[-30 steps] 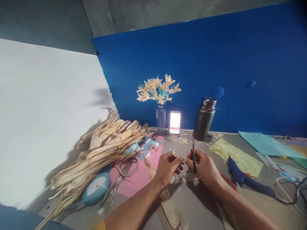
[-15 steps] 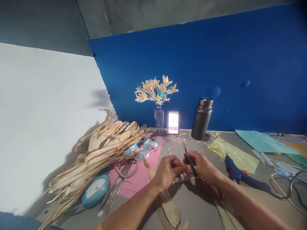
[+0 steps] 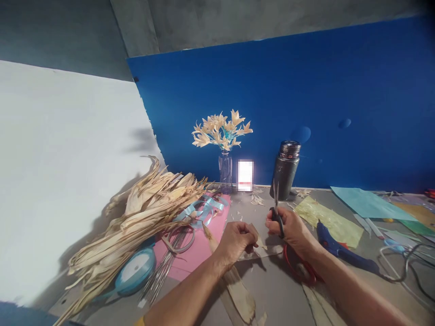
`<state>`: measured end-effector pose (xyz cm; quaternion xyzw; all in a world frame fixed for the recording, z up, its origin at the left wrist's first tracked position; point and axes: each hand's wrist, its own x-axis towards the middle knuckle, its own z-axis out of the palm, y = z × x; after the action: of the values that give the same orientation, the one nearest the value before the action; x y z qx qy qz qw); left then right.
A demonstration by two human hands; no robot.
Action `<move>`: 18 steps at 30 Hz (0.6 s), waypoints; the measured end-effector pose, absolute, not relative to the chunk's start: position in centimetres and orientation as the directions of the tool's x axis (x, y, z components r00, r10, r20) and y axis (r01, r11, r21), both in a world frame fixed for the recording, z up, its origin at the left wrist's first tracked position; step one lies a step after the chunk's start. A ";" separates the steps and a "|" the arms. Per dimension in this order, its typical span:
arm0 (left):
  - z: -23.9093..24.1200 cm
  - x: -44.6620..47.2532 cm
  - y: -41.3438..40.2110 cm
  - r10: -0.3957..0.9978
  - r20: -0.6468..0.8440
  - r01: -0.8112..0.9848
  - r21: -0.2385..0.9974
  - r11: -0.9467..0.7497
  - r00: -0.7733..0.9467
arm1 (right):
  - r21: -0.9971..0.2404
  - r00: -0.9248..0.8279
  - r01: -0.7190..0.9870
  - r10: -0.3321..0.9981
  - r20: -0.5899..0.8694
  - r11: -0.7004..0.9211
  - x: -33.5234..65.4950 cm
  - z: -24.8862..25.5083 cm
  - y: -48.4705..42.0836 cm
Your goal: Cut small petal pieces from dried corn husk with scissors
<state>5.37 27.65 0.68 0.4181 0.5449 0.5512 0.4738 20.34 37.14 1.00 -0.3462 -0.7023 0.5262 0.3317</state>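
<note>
My left hand (image 3: 238, 242) is closed, its fingertips pinching a small pale piece of dried corn husk (image 3: 253, 231) that is mostly hidden by the fingers. To its right, my right hand (image 3: 288, 226) grips black-handled scissors (image 3: 276, 213), blades pointing up and nearly together. The two hands are apart, over the grey table. A long strip of husk (image 3: 239, 294) lies under my left wrist. Beneath my right forearm is a red loop (image 3: 299, 267), partly covered by the arm.
A pile of dried husks (image 3: 146, 217), a blue tape roll (image 3: 136, 271), thin wires (image 3: 163, 271) and pink paper (image 3: 193, 262) lie left. Behind stand a glass vase (image 3: 224, 170) of husk flowers (image 3: 222, 129) and a dark flask (image 3: 286, 170). A blue glue gun (image 3: 343, 251) with cables lies right.
My right hand has drawn away to the right with the scissors, whose blades now point more upright. My left hand has stayed nearly in place, its fingers curling further inward.
</note>
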 end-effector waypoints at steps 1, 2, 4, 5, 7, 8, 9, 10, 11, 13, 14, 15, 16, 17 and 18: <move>0.7 5.4 27.6 0.977 -0.058 -0.037 0.998 0.051 -0.205 | -0.966 -0.566 0.140 0.818 0.103 0.218 20.3 1.1 37.0; 0.7 5.5 27.6 0.976 -0.059 -0.003 0.998 0.060 -0.211 | -0.954 -0.593 0.156 0.797 0.117 0.256 20.2 1.2 36.7; 0.6 5.8 27.5 0.972 -0.070 0.050 0.995 0.083 -0.225 | -0.902 -0.630 0.211 0.758 0.169 0.376 19.9 1.1 36.1; 0.4 6.0 27.4 0.970 -0.076 0.068 0.993 0.094 -0.229 | -0.868 -0.629 0.247 0.752 0.195 0.431 19.8 1.1 35.9; 0.1 6.3 27.4 0.969 -0.075 0.095 0.990 0.100 -0.236 | -0.808 -0.608 0.316 0.760 0.230 0.497 19.6 0.8 35.5; -0.1 6.5 27.3 0.967 -0.070 0.114 0.988 0.100 -0.244 | -0.788 -0.598 0.345 0.766 0.235 0.511 19.6 0.7 35.6; -0.3 6.5 27.3 0.966 -0.062 0.138 0.985 0.099 -0.252 | -0.773 -0.594 0.367 0.770 0.234 0.518 19.6 0.6 35.7; -0.4 6.6 27.3 0.965 -0.053 0.159 0.983 0.096 -0.255 | -0.761 -0.592 0.383 0.772 0.232 0.523 19.8 0.5 36.0; -0.4 6.5 27.2 0.966 -0.045 0.176 0.980 0.092 -0.256 | -0.758 -0.590 0.391 0.774 0.230 0.523 20.0 0.5 36.4; -0.2 6.3 27.2 0.963 -0.034 0.197 0.976 0.090 -0.268 | -0.782 -0.565 0.380 0.794 0.226 0.493 20.5 0.7 37.3; 0.0 6.2 27.2 0.959 -0.031 0.192 0.977 0.088 -0.281 | -0.812 -0.547 0.360 0.809 0.216 0.460 20.7 0.8 37.7; 0.2 6.1 27.2 0.955 -0.033 0.175 0.981 0.088 -0.294 | -0.845 -0.526 0.336 0.827 0.198 0.416 20.9 1.0 38.0; 0.4 6.0 27.2 0.952 -0.039 0.150 0.985 0.088 -0.305 | -0.876 -0.513 0.311 0.841 0.171 0.368 21.0 1.1 38.2; 0.5 5.9 27.2 0.950 -0.045 0.124 0.989 0.087 -0.308 | -0.902 -0.521 0.289 0.844 0.132 0.320 21.0 1.2 38.2; 0.6 5.9 27.3 0.951 -0.047 0.103 0.991 0.082 -0.305 | -0.920 -0.549 0.270 0.830 0.095 0.284 20.9 1.3 38.0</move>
<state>5.86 27.26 0.56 0.4292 0.6143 0.5243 0.4044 20.90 37.96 1.29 -0.3700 -0.7437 0.4705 0.2977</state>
